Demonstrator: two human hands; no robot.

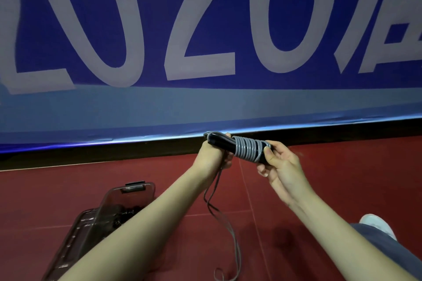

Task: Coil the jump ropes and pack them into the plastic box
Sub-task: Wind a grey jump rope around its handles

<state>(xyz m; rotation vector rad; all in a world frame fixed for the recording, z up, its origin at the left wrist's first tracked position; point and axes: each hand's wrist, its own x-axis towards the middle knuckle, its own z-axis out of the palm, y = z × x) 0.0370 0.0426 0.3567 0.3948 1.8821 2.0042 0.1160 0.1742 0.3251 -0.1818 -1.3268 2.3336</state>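
Note:
I hold a jump rope (247, 149) in front of me, its grey cord wound in several turns around the black handles. My left hand (211, 154) grips the left end of the handles. My right hand (279, 163) pinches the right end of the bundle between thumb and fingers. The loose grey cord (228, 223) hangs from my left hand down to the floor. The clear plastic box (90, 220) lies on the floor at the lower left with dark rope pieces inside, partly hidden by my left forearm. Its lid (132, 194) leans open at the far side.
A blue banner (205, 41) with large white characters covers the wall ahead, with a black baseboard (91, 155) under it. The floor (342, 178) is dark red tile. My leg in grey trousers and a white shoe (376, 223) are at the lower right.

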